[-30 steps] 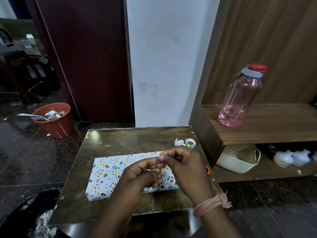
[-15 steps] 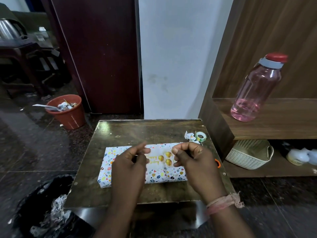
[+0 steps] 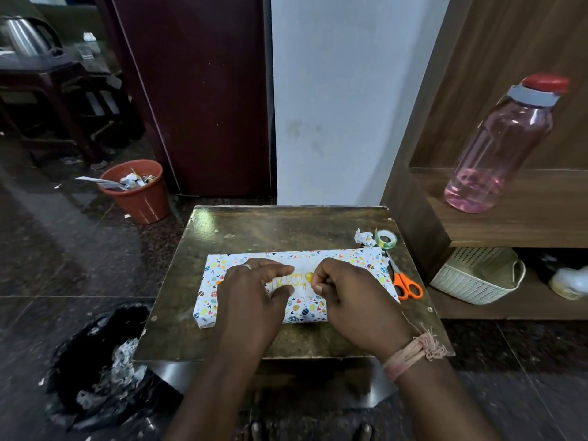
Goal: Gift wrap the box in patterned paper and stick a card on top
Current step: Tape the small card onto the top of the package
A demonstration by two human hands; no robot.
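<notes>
The box point(image 3: 213, 300), wrapped in white paper with small coloured prints, lies lengthwise on a small dark table point(image 3: 270, 227). A white card point(image 3: 300, 282) with gold lettering and a gold dot lies on top of the box, near its middle. My left hand point(image 3: 251, 294) holds the card's left edge between forefinger and thumb. My right hand point(image 3: 350, 294) pinches its right edge with curled fingers. Both hands rest low on the box and hide most of the card.
A tape roll point(image 3: 386, 238) and a crumpled paper scrap point(image 3: 362, 237) sit at the table's back right, orange scissors point(image 3: 404, 284) by the box's right end. A pink bottle point(image 3: 502, 148) stands on the right shelf above a basket point(image 3: 477, 275). A red bin point(image 3: 136, 192) stands left; a black bin bag point(image 3: 95, 361) lies near left.
The hands, first bunched together over the box, moved apart with the card stretched between them and came down, so the card now lies on the box top.
</notes>
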